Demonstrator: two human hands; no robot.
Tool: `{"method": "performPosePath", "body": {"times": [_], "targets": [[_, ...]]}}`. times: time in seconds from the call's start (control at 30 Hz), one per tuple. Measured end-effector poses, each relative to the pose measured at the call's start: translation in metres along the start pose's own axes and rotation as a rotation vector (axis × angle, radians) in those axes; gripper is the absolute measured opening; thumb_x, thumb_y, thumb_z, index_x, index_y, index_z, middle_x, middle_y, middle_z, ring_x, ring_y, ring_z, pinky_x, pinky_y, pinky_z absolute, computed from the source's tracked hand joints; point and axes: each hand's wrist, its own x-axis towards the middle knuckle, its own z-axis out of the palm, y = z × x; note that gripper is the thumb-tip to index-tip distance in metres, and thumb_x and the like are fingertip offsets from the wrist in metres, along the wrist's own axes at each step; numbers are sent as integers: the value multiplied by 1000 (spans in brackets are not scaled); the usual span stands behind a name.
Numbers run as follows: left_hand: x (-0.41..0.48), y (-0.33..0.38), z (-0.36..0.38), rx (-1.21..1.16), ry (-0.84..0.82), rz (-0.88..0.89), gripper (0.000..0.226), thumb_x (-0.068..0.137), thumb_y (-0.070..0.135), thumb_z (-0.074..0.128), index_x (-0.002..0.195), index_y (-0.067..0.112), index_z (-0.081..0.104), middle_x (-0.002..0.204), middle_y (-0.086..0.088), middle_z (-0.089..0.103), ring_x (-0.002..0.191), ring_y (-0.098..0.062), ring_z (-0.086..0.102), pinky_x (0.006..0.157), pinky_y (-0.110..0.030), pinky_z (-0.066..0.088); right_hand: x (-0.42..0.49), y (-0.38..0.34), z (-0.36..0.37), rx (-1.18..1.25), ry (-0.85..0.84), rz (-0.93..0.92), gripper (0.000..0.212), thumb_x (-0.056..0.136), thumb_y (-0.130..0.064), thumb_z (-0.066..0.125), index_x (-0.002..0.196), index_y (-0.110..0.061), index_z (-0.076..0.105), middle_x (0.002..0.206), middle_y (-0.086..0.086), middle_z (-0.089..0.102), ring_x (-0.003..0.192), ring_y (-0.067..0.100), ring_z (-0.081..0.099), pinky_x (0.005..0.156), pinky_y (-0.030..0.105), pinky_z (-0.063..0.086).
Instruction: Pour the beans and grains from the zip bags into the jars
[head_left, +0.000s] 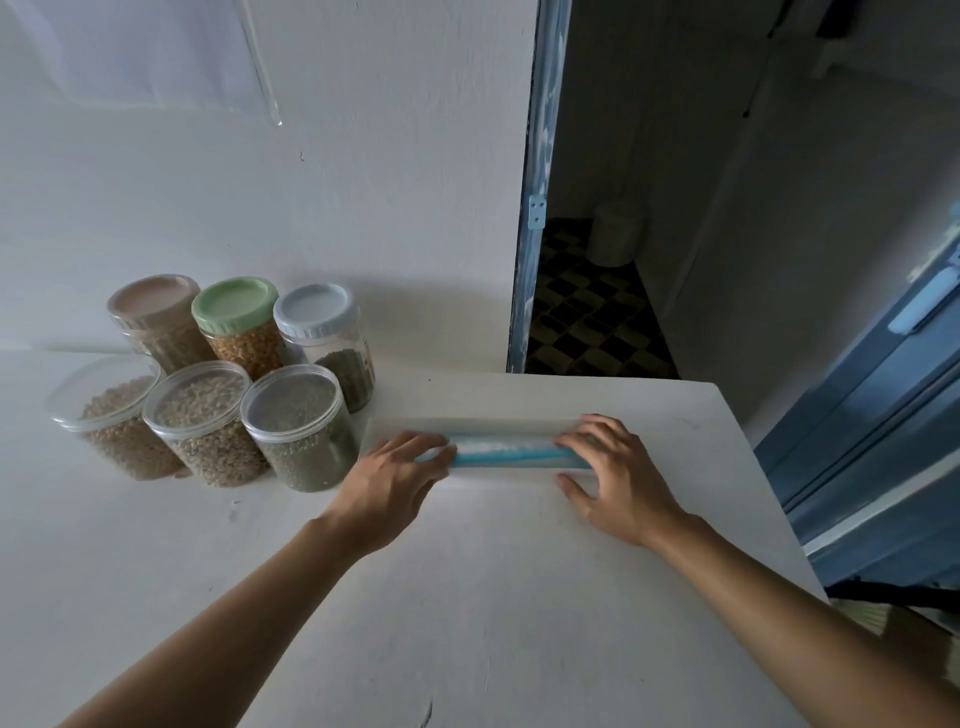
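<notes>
Beside six filled jars, pressing flat zip bag onto table with left hand, right hand, fingers uncurled.

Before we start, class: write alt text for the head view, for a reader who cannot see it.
A left hand and a right hand press on the ends of a flat zip bag with a blue strip, on a white table. Six closed jars of beans and grains stand at left by the wall.
</notes>
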Motion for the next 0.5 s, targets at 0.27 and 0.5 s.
{"method": "performPosePath", "body": {"times": [0.27,0.5], "targets": [[10,-22,3,14,12,19,30,94,20,66,122,10,72,124,-9,69,106,-27,66,84,-42,61,19,-7,8,-33,-23,43,55,90,-53,49,129,-18,65,126,1,61,133,23,45,110,44,41],[12,-26,5,-11,5,12,32,93,19,67,122,9,72,124,-9,70,107,-25,66,86,-38,60,23,-9,9,-40,-34,84,57,88,-55,48,130,-19,64,129,1,61,135,23,44,112,44,40]]}}
